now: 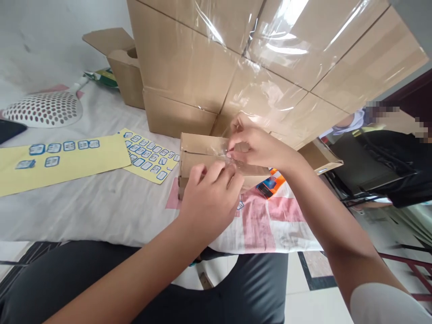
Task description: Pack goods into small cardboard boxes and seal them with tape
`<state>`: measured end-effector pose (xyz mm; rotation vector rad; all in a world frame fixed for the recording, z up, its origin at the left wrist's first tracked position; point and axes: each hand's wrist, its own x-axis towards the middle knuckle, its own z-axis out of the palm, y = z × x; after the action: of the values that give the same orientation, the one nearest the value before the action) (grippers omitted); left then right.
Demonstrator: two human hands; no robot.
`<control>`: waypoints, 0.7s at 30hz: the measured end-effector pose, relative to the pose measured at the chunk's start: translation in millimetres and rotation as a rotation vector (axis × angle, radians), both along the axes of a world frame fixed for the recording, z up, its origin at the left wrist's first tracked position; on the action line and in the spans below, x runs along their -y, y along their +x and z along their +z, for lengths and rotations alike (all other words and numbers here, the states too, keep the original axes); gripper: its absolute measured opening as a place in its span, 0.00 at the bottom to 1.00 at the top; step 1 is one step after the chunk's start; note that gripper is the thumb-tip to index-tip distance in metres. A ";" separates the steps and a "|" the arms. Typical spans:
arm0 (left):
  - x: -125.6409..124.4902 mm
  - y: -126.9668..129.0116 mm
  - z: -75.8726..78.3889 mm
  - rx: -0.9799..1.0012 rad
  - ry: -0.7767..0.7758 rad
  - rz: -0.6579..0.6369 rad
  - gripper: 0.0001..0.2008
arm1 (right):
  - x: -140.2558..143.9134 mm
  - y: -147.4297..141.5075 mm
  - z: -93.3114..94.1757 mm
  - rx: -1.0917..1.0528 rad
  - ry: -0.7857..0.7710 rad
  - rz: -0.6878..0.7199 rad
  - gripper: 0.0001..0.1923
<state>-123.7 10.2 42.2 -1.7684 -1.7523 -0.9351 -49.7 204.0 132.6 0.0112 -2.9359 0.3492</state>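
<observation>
A small closed cardboard box [194, 157] lies on the cloth-covered table in front of me. My left hand [212, 193] rests on its near side, fingers bent over the top and holding it. Above the box's right half, my right hand [248, 141] has thumb and fingertips pinched together on a shiny strip that looks like clear tape [218, 147]. The strip lies around the top seam, and its end is hidden by the fingers. An orange and blue packet [272, 183] is just right of the box, partly covered by it.
Large cardboard boxes [189, 58] under clear film stand close behind. Yellow sheets with blue-outlined labels [67, 159] lie left, near a white perforated scoop [47, 108] and an open carton [124, 74]. At right are an open box [319, 157] and another person [398, 157].
</observation>
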 end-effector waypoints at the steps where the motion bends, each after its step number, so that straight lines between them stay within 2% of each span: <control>1: -0.2 1.1 -0.7 0.002 -0.006 0.006 0.09 | -5.1 -3.0 -4.7 -0.044 -0.004 -0.012 0.08; 3: -0.8 3.9 -2.2 0.002 -0.004 0.016 0.09 | -19.4 -8.7 -12.8 -0.167 -0.003 -0.095 0.17; 5: -1.2 6.6 -3.5 0.001 0.012 0.019 0.09 | -35.9 -8.5 -18.4 -0.328 -0.004 -0.234 0.29; 7: -0.9 8.4 -3.8 0.007 0.030 0.016 0.09 | -48.0 3.8 -24.4 -0.452 -0.080 -0.350 0.33; 10: 0.9 8.8 -2.3 0.022 0.036 0.014 0.09 | -46.5 43.4 -45.3 -0.369 -0.444 -0.362 0.34; 12: 2.5 7.6 -1.2 0.022 0.029 0.012 0.09 | -33.3 71.4 -69.7 -0.287 -0.695 -0.291 0.40; 13: 3.3 6.6 -0.9 0.020 0.027 0.007 0.09 | -24.5 82.2 -83.2 -0.313 -0.759 -0.268 0.44; 15: 4.5 3.9 -0.7 0.017 0.029 0.004 0.08 | -5.1 95.5 -106.7 -0.407 -0.725 -0.258 0.52; 17: 5.4 1.1 -0.3 0.016 0.043 0.002 0.06 | 14.2 101.0 -119.6 -0.478 -0.534 -0.290 0.54; 19: 7.1 0.0 1.7 -0.002 0.081 -0.019 0.04 | 30.1 107.5 -120.7 -0.554 -0.339 -0.334 0.48; 21: 11.0 1.9 6.3 -0.052 0.168 -0.078 0.04 | 41.0 124.0 -114.7 -0.664 -0.230 -0.387 0.39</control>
<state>-121.8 -0.8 48.5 -1.7466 -1.5355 -1.0275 74.3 163.0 17.9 -0.3875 -2.1683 0.5001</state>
